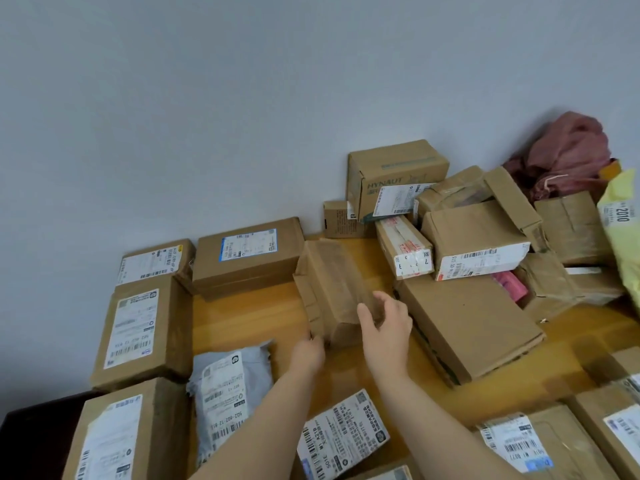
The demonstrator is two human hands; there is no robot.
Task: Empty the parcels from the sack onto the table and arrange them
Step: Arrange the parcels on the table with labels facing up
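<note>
A taped brown cardboard parcel (329,289) lies in the middle of the wooden table (356,368), its image blurred. My left hand (308,353) holds its near left corner. My right hand (384,327) grips its near right side, fingers curled over the top. Labelled parcels lie in rows on the left: a brown box (143,327), a grey mailer bag (225,386) and a flat box (246,252). A loose heap of boxes (474,237) fills the right. The crumpled red sack (568,154) sits at the far right against the wall.
A large flat box (467,323) lies just right of my right hand. More labelled parcels (343,434) line the near edge. A yellow-green mailer (623,230) pokes in at the right edge. A grey wall stands behind the table; the table's left edge runs beside the left-hand boxes.
</note>
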